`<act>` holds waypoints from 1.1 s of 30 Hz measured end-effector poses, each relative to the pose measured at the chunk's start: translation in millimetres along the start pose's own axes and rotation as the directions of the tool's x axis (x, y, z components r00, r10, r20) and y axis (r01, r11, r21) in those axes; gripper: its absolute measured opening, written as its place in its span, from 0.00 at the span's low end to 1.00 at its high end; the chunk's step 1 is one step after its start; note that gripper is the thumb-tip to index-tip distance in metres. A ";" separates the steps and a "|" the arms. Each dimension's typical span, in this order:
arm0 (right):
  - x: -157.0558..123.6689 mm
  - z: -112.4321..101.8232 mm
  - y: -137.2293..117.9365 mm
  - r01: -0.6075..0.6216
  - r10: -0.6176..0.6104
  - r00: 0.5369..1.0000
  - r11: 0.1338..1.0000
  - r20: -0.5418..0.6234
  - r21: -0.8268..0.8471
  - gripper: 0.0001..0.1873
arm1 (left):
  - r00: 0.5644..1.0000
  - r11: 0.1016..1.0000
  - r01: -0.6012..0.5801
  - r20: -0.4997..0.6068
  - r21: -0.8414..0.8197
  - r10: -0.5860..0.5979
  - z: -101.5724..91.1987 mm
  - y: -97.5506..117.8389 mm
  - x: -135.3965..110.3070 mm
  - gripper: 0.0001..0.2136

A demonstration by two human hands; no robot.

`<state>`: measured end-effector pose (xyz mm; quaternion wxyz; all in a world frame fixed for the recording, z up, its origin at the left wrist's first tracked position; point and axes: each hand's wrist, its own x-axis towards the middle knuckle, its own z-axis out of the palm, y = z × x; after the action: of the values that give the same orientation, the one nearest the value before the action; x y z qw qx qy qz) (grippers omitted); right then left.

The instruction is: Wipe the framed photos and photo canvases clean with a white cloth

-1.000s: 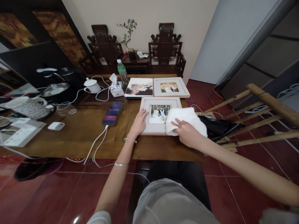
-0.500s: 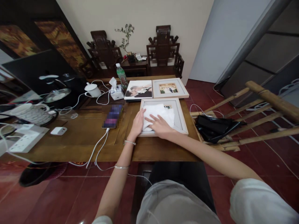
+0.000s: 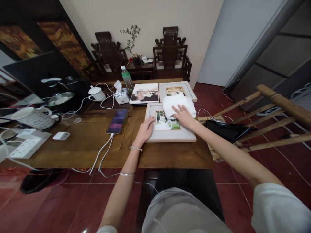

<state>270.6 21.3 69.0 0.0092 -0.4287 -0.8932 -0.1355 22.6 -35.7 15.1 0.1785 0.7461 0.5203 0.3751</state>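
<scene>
A picture frame [image 3: 152, 137] with a pale wooden border lies flat near the table's front edge, a photo of two people showing inside its light mat. My left hand [image 3: 146, 128] rests on the frame's left side, open, fingers stretched out. On the frame's upper right, my right hand [image 3: 186, 117] holds a white cloth [image 3: 176, 100] down with its fingers spread. The cloth hides that corner and overlaps the lower edge of a second pale frame [image 3: 189, 87] behind. Left of that second frame lies a white-edged photo panel [image 3: 145, 94].
To the left are a phone [image 3: 118, 121] on a charging cable, a tissue box [image 3: 121, 96], a green bottle [image 3: 126, 79], a lidded white cup [image 3: 97, 94] and a power strip [image 3: 29, 144]. A bamboo chair [image 3: 272, 92] holding a black bag [image 3: 225, 129] stands at the right.
My right hand has moved the white cloth up and to the right across the frame, uncovering the photo. My left hand stays at the frame's left side.
</scene>
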 end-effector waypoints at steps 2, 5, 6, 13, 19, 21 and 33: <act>-5.3 -0.8 -11.6 0.026 -0.026 0.999 1.000 0.030 -0.001 0.23 | 1.000 1.000 -0.006 -0.004 -0.021 0.006 -0.5 0.2 0.1 0.17; -18.9 -16.4 -33.1 0.043 -0.045 0.996 0.999 0.080 0.034 0.24 | 1.000 0.999 -0.008 -0.013 -0.034 0.008 0.4 0.1 0.3 0.17; -25.2 -24.7 -40.8 0.046 -0.052 0.992 0.998 0.118 0.053 0.24 | 1.000 0.999 -0.008 -0.014 -0.036 0.008 0.9 0.0 0.3 0.17; -73.5 -78.2 -87.0 0.089 -0.150 0.956 0.967 0.253 0.238 0.26 | 0.999 0.999 -0.034 -0.008 -0.002 0.034 2.1 0.8 0.3 0.18; -56.3 -46.5 -81.9 0.032 -0.094 0.973 0.959 0.210 0.283 0.32 | 0.999 0.999 -0.032 -0.019 -0.003 0.032 1.4 0.4 0.5 0.18; -36.5 -29.6 -67.7 -0.024 -0.031 0.980 0.960 0.194 0.279 0.34 | 0.999 0.999 -0.028 -0.023 -0.015 0.028 1.0 0.9 0.6 0.18; 16.7 -5.9 -44.4 -0.075 0.053 0.991 0.979 0.120 0.192 0.33 | 0.999 1.000 -0.006 -0.041 -0.025 0.005 1.0 2.2 -0.1 0.18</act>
<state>225.3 6.2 66.5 0.0044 -0.4612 -0.8870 -0.0219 24.7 -36.5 15.8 0.1761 0.7375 0.5170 0.3973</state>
